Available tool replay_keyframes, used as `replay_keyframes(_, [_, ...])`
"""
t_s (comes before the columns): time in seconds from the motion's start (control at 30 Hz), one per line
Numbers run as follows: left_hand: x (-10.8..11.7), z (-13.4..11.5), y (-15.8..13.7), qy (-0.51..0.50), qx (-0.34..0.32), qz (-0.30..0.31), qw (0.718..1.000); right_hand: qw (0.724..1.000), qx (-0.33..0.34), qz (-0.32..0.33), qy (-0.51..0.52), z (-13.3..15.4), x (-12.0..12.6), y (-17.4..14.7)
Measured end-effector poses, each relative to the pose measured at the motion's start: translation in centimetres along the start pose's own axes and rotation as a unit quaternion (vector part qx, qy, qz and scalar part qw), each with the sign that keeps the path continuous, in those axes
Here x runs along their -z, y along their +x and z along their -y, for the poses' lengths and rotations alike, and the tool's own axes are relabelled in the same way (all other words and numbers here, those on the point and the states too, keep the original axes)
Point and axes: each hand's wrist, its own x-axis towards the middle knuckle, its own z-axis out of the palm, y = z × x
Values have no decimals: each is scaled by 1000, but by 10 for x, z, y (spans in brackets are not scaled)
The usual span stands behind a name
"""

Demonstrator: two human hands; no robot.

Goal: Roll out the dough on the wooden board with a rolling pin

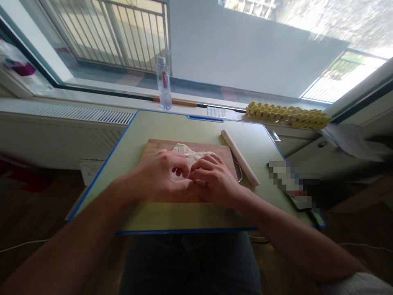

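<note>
While the pale, blue-edged surface spreads out beneath everything you work with, the wooden board on it serves as your landmark. Just to the right of the board lies the rolling pin, slanting from its far corner towards you, with neither of your hands on it.

Over the middle of the board, your left grip arches with a narrow gap between the thumb and the curled fingers. Your right grip comes in from the board's right side, its fingers bent and close together, their tips meeting or nearly meeting those of the left. You cannot tell whether either one pinches anything, since the fingertips hide each other.

The dough sits on the board, under and just beyond your fingers, towards the board's far edge. Its visible part runs mostly from left to right along the board, across the line of your forearms. Neither hand is clearly nearer, as both cover its near side. The dough looks off-white, thin and soft, with an uneven, rumpled far edge; its full outline on the board stays hidden.
</note>
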Motion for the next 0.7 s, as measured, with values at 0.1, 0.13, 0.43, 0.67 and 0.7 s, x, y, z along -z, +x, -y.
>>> replay_keyframes(0.1, [3, 0, -1, 50, 6, 26, 998, 1000, -7, 4, -12, 3, 0, 1])
replay_keyframes(0.13, [4, 0, -2, 66, 4, 39, 997, 1000, -13, 5, -14, 3, 0, 2])
replay_keyframes(0.43, [4, 6, -1, 58, -18, 17, 998, 999, -32, 4, -2, 4, 0, 3])
replay_keyframes(0.67, [10, 12, -2, -13, 1, 3, 1000, 995, -56, 46, -70, 18, 6, 19])
replay_keyframes(0.7, [11, 12, -3, -11, 8, 8, 1000, 994, -62, 53, -72, 19, 7, 23])
